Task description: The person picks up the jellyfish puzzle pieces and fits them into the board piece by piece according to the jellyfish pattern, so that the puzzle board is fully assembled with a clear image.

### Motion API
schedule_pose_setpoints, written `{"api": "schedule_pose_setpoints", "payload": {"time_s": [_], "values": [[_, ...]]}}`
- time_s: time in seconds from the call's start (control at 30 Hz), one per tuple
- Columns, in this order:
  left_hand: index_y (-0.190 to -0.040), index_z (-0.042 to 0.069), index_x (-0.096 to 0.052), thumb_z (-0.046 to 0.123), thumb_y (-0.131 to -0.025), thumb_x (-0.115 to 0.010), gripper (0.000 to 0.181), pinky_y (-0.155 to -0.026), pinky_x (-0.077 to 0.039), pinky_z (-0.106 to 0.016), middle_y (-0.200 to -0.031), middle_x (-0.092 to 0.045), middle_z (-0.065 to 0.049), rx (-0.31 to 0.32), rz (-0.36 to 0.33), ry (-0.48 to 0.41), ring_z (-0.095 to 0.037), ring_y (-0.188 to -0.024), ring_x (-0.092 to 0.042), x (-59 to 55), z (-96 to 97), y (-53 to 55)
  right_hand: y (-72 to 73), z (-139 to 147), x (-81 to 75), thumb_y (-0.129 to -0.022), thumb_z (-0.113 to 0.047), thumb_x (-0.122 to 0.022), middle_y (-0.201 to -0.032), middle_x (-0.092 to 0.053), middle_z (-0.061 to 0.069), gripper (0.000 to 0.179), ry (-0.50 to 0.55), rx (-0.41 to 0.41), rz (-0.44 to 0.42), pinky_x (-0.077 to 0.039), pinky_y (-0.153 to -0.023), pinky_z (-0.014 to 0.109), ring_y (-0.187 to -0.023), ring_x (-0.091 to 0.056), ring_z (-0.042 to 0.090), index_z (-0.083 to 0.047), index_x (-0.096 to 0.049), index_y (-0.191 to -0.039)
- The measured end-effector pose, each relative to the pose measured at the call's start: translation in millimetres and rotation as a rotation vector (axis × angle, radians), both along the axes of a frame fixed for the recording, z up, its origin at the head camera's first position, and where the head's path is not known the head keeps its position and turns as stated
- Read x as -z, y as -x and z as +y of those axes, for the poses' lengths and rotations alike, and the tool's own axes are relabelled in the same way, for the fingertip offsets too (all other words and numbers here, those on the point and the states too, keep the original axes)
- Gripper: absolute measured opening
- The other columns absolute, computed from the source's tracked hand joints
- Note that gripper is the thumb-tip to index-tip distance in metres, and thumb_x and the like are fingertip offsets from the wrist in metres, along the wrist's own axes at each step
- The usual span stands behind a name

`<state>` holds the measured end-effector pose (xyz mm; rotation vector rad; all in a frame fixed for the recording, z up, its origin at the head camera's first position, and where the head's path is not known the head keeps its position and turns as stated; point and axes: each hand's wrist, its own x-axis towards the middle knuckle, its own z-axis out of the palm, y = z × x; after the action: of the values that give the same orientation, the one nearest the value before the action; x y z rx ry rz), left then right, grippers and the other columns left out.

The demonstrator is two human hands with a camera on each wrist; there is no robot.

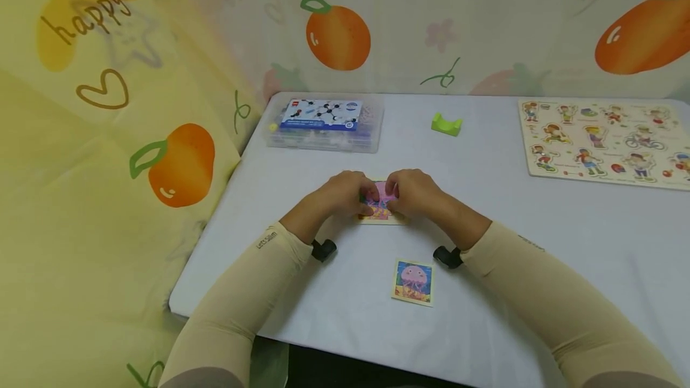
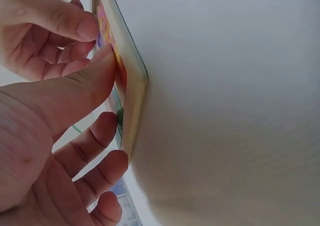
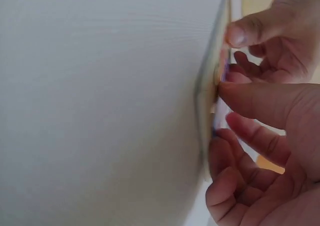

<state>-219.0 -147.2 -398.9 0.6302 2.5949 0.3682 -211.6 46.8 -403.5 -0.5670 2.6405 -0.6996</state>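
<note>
A small jigsaw puzzle [image 1: 380,216] with a pink and blue sea picture lies flat on the white table. My left hand [image 1: 347,192] grips it from the left, its thumb [image 2: 106,68] on the picture and fingertips at the pale edge in the left wrist view. From the right, my right hand [image 1: 416,191] holds it with curled fingers, the thumb [image 3: 250,101] touching the top surface. The hands cover much of the picture; whether a single piece is pinched is hidden. Nearer me lies a jellyfish picture card [image 1: 413,282], apart from both hands.
A clear plastic case [image 1: 323,139] with a blue and white label stands at the back left. A green curved block [image 1: 447,125] sits at the back. At the right lies a board [image 1: 609,142] with cartoon figures. The table's front edge [image 1: 345,352] runs close to me.
</note>
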Motion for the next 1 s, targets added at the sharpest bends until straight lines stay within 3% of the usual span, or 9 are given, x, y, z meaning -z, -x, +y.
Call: {"api": "schedule_pose_setpoints", "payload": {"time_s": [0.23, 0.37, 0.5, 0.63, 0.77, 1.0], "values": [[-0.108, 0.025, -0.075, 0.027, -0.087, -0.084, 0.023, -0.098, -0.044, -0.041, -0.111, -0.063, 0.004, -0.001, -0.018, 0.028, -0.018, -0.109, -0.054, -1.3, 5.1, 0.3, -4.1, 9, -5.5, -0.089, -0.018, -0.076, -0.101, -0.067, 0.011, 0.023, -0.051, 0.017, 0.008, -0.049, -0.084, 0.041, -0.093, -0.059, 0.026, -0.007, -0.069, -0.108], [-0.112, 0.026, -0.073, 0.033, -0.091, -0.079, 0.023, -0.095, -0.044, -0.040, -0.109, -0.061, 0.003, 0.069, 0.040, 0.105, -0.019, -0.105, -0.052, -6.8, 12.7, -4.6, -10.3, 30, -17.0, -0.093, -0.021, -0.074, -0.115, -0.066, 0.015, 0.032, -0.128, 0.041, -0.038, -0.050, -0.091, 0.046, -0.105, -0.060, 0.030, -0.008, -0.068, -0.121], [-0.118, 0.027, -0.070, 0.036, -0.094, -0.075, 0.026, -0.092, -0.044, -0.039, -0.111, -0.060, 0.001, 0.138, 0.090, 0.114, -0.020, -0.104, -0.051, -10.5, 21.9, -9.6, -17.8, 61, -26.7, -0.091, -0.022, -0.078, -0.123, -0.064, 0.018, 0.040, -0.224, 0.013, -0.068, -0.050, -0.095, 0.051, -0.111, -0.059, 0.033, -0.008, -0.066, -0.126], [-0.125, 0.030, -0.069, 0.035, -0.096, -0.073, 0.030, -0.093, -0.043, -0.039, -0.117, -0.060, -0.001, 0.173, 0.090, 0.118, -0.020, -0.107, -0.051, -10.6, 26.5, -12.0, -26.0, 86, -31.5, -0.085, -0.024, -0.084, -0.116, -0.064, 0.017, 0.044, -0.283, -0.020, -0.113, -0.052, -0.085, 0.046, -0.102, -0.058, 0.031, -0.008, -0.065, -0.122], [-0.130, 0.029, -0.068, 0.029, -0.096, -0.073, 0.034, -0.095, -0.044, -0.039, -0.121, -0.059, -0.002, 0.166, 0.055, 0.119, -0.021, -0.109, -0.050, -11.3, 25.6, -11.9, -34.4, 105, -27.6, -0.081, -0.024, -0.088, -0.108, -0.063, 0.013, 0.043, -0.299, -0.029, -0.152, -0.052, -0.080, 0.041, -0.096, -0.057, 0.029, -0.008, -0.066, -0.114], [-0.133, 0.024, -0.066, 0.023, -0.096, -0.073, 0.038, -0.096, -0.045, -0.037, -0.122, -0.057, -0.004, 0.151, -0.003, 0.046, -0.021, -0.106, -0.051, -7.8, 23.5, -7.3, -44.3, 123, -11.8, -0.081, -0.019, -0.086, -0.096, -0.063, 0.006, 0.031, -0.231, -0.008, -0.092, -0.050, -0.084, 0.043, -0.092, -0.056, 0.026, -0.006, -0.070, -0.103]]}}
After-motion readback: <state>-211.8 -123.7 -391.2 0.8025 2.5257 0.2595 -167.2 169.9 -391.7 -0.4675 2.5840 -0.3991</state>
